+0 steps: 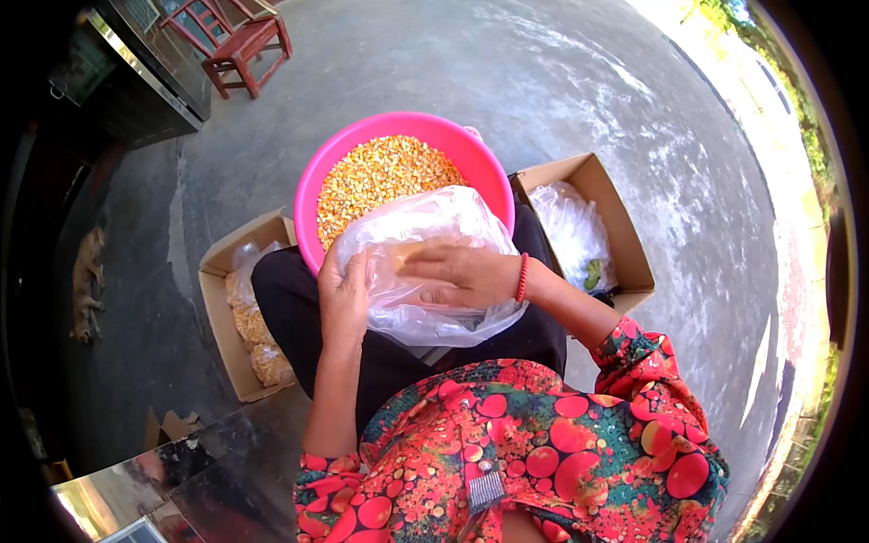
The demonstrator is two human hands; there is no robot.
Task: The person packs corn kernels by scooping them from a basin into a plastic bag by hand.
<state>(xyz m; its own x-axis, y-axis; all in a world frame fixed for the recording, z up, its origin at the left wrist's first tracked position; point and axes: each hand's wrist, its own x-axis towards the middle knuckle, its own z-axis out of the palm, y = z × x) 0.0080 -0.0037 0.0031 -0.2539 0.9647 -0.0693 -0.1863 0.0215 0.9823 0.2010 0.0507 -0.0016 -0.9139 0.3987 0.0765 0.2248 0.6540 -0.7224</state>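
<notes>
A clear plastic bag (434, 321) lies over my lap and the near part of a pink basin (493, 181). My left hand (344, 294) pinches the bag's left edge between thumb and fingers. Against the middle of the bag rests my right hand (466, 273), its fingers stretched out to the left, with a red bead bracelet at the wrist. Thin plastic blurs the fingertips, so I cannot tell how far the hand is inside. Yellow corn kernels (385, 176) fill the basin, partly hidden by the bag.
On the left stands a cardboard box (217, 299) with bags of corn kernels (258, 335). At the right, another cardboard box (629, 235) contains crumpled clear bags (570, 226). A red wooden chair (244, 45) stands farther off, and a dog (88, 276) lies on the floor.
</notes>
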